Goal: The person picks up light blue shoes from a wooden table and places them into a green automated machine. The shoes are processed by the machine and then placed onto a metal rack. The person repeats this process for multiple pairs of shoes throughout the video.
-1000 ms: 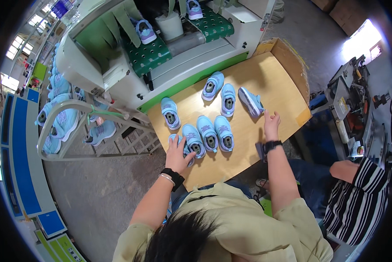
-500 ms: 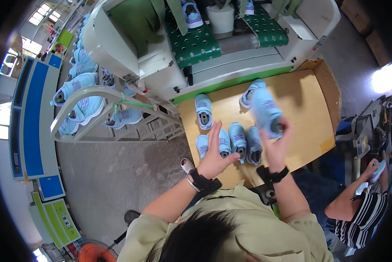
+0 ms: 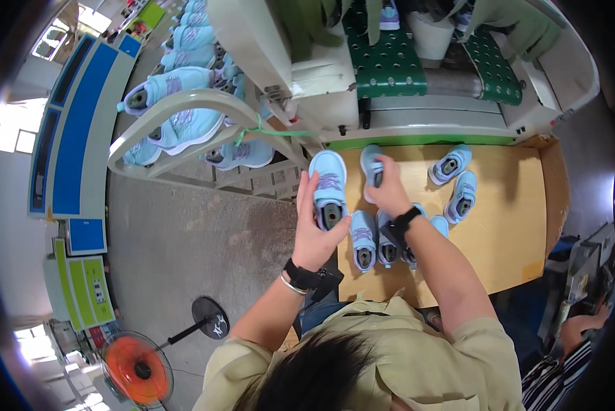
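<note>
My left hand grips a light blue child's shoe, lifted over the left edge of the tan worktable. My right hand holds a second light blue shoe just beside it. Below my hands, three more light blue shoes stand side by side on the table. Two others lie apart toward the table's back right.
A grey machine with green perforated belts runs along the far side of the table. A curved rack full of light blue shoes stands at the left. An orange floor fan sits at the lower left. Another person's arm shows at the right edge.
Both hands have each picked a shoe off the table and carried it left, toward the rack. The view has swung left too.
</note>
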Motion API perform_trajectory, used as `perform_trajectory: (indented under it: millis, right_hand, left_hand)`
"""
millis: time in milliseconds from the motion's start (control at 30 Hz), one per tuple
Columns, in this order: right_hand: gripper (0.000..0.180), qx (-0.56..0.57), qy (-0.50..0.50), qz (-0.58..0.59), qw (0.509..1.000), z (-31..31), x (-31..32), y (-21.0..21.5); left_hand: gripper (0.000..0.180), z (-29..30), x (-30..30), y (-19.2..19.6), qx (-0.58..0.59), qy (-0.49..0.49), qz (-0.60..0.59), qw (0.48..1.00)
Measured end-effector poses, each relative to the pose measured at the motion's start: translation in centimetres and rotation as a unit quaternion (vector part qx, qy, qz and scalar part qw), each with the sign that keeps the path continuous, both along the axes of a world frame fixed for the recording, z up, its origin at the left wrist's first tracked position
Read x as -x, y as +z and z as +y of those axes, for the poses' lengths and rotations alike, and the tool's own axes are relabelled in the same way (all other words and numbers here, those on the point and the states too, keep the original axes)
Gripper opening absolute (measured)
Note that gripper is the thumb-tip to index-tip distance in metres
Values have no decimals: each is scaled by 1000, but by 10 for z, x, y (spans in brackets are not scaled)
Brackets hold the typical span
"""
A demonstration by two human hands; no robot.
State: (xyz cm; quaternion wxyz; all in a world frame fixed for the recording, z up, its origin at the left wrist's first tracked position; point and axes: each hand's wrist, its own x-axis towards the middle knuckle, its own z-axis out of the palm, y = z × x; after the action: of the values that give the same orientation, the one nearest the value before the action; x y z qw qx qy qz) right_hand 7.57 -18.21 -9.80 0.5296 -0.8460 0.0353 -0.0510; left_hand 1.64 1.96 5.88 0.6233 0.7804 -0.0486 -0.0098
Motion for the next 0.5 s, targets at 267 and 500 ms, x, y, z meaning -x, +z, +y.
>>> perform_trajectory:
  millis: [267, 500]
  right_hand:
    - [70, -126, -140, -90, 978, -112, 24, 156]
    - [64, 184, -222, -352, 890, -220, -84, 223]
  left_hand:
    - [88, -51, -47, 26, 87, -108, -57, 989]
    - [82, -153, -177, 82, 75, -26, -136, 988]
